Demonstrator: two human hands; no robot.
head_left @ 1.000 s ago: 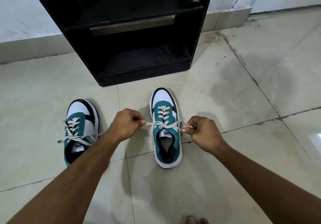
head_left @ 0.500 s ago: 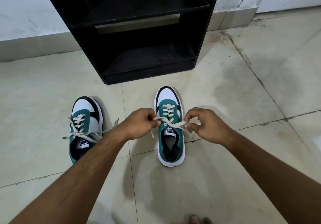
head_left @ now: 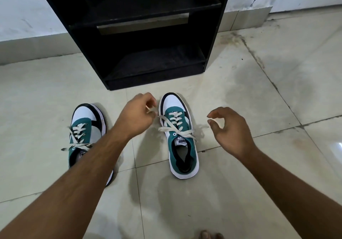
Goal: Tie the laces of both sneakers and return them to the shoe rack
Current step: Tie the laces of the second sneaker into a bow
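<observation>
Two teal, white and black sneakers stand on the tiled floor, toes toward the black shoe rack (head_left: pixel 140 35). The right sneaker (head_left: pixel 180 138) has its cream laces crossed over the tongue, the ends lying loose. My left hand (head_left: pixel 137 116) hovers just left of its toe, fingers pinched on one lace end. My right hand (head_left: pixel 227 127) is to the shoe's right, fingers apart and curled, holding nothing. The left sneaker (head_left: pixel 85 127) sits partly under my left forearm, its laces loose and spread sideways.
The rack's lower shelves (head_left: pixel 155 62) are open at the front, a short way beyond the shoes. White wall and skirting (head_left: pixel 27 42) run behind. A dark grout line (head_left: pixel 259 60) crosses the floor at right. Toes (head_left: pixel 209 235) show at the bottom edge.
Both hands have moved apart from over the right sneaker. My right hand let go of its lace end and opened. My left hand lifted toward the toe, still pinching a lace.
</observation>
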